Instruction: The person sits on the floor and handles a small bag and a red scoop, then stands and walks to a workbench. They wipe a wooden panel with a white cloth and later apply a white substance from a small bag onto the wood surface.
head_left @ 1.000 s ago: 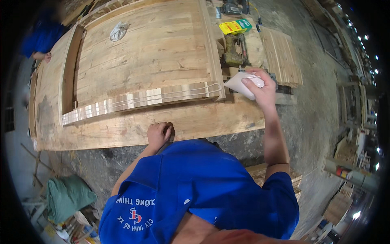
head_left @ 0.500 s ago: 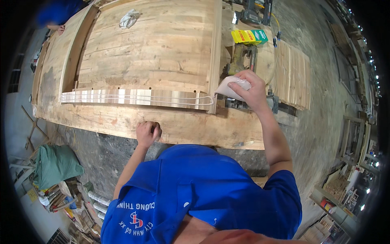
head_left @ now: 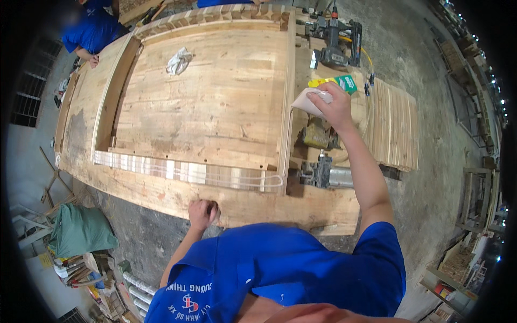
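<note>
My right hand (head_left: 335, 106) is closed around a soft, whitish glue bag (head_left: 312, 102). The bag's narrow end points left, over the right side rail (head_left: 288, 124) of a wooden frame. Two pale lines of glue, joined by a loop at the right end, run along the front rail (head_left: 215, 175). My left hand (head_left: 202, 213) is by the near edge of the wooden workbench (head_left: 258, 209), fingers curled; whether they hold anything is hidden. A crumpled white cloth (head_left: 179, 61) lies on the wide wooden surface inside the frame.
Right of the frame are a nail gun (head_left: 335, 46), a yellow-green box (head_left: 344, 83), a metal clamp (head_left: 321, 171) and stacked wooden slats (head_left: 397, 126). A person in blue (head_left: 94, 27) stands far left. A green sack (head_left: 83, 230) sits on the floor at left.
My right hand has carried the glue bag from the frame's near right corner farther away along the right rail. The view has tilted up, showing more of the far end.
</note>
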Motion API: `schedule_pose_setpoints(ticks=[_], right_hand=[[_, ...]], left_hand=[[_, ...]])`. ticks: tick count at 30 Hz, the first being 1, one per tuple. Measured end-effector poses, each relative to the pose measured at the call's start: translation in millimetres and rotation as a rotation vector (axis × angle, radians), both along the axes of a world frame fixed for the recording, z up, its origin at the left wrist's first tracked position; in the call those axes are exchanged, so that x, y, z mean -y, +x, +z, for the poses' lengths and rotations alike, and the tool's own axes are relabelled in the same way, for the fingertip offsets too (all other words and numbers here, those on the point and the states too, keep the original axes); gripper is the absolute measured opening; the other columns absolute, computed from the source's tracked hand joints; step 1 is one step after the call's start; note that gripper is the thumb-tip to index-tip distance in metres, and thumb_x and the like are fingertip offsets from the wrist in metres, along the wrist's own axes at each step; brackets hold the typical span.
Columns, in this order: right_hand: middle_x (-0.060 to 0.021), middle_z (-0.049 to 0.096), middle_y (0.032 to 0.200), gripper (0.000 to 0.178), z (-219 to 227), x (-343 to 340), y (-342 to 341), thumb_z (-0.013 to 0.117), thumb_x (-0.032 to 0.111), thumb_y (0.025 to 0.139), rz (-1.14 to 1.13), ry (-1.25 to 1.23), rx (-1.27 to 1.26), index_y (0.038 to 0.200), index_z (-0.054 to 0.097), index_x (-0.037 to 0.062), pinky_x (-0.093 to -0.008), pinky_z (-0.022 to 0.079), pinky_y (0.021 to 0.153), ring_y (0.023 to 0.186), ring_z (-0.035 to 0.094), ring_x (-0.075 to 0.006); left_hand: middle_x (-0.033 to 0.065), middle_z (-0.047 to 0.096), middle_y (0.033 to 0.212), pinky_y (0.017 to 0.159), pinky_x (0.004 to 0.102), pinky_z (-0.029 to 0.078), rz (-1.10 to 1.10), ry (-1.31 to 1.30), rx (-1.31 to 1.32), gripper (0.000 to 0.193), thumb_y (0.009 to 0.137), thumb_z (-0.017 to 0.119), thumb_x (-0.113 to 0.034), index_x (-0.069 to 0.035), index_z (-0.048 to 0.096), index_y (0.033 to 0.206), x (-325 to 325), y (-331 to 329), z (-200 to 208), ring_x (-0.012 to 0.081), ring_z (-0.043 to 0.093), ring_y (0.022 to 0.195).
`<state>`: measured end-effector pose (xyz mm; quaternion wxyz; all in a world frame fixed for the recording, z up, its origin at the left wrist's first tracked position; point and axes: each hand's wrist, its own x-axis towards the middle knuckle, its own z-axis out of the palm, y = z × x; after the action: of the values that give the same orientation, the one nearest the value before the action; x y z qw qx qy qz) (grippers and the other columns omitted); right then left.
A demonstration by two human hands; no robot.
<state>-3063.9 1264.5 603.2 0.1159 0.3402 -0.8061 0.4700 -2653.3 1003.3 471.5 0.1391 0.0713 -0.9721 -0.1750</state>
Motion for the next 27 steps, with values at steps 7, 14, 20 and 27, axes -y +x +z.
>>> schedule_pose_setpoints(ticks=[7,14,20,27], right_hand=[[-0.0122,0.057,0.074,0.029,-4.6,26.4,-65.7,0.071,0.028,0.075,-0.061,-0.011,-0.020,0.077,0.060,0.0010,-0.0357,0.045,0.062,0.068,0.057,-0.0301],[-0.0131,0.059,0.078,0.031,-5.3,55.0,-126.3,0.069,0.031,0.075,-0.171,0.019,-0.104,0.076,0.060,0.0011,-0.0383,0.046,0.063,0.071,0.059,-0.0319],[-0.0128,0.060,0.080,0.032,-8.0,81.8,-178.8,0.068,0.033,0.076,-0.282,0.005,-0.174,0.077,0.060,0.0019,-0.0391,0.047,0.064,0.073,0.060,-0.0328],[-0.0116,0.062,0.087,0.036,-12.1,101.8,-237.1,0.066,0.038,0.077,-0.425,0.078,-0.216,0.085,0.063,0.0037,-0.0404,0.048,0.067,0.079,0.061,-0.0333]], left_hand=[[0.0045,0.052,0.063,0.062,0.0395,0.035,0.008,0.020,0.034,0.017,0.066,0.066,-0.022,-0.014,0.053,0.073,-0.8,-3.1,2.7,0.0260,0.053,0.063],[0.0034,0.050,0.061,0.061,0.0388,0.034,0.002,0.021,0.034,0.018,0.066,0.067,-0.022,-0.015,0.052,0.074,1.0,-5.2,4.9,0.0245,0.052,0.062],[0.0017,0.053,0.064,0.061,0.0392,0.035,0.028,0.043,0.051,0.019,0.064,0.068,-0.020,-0.015,0.052,0.073,-1.4,-9.8,9.0,0.0242,0.053,0.064],[0.0001,0.054,0.064,0.061,0.0390,0.035,0.011,0.058,0.051,0.020,0.063,0.067,-0.020,-0.015,0.051,0.075,2.2,-9.8,6.4,0.0233,0.053,0.062]])
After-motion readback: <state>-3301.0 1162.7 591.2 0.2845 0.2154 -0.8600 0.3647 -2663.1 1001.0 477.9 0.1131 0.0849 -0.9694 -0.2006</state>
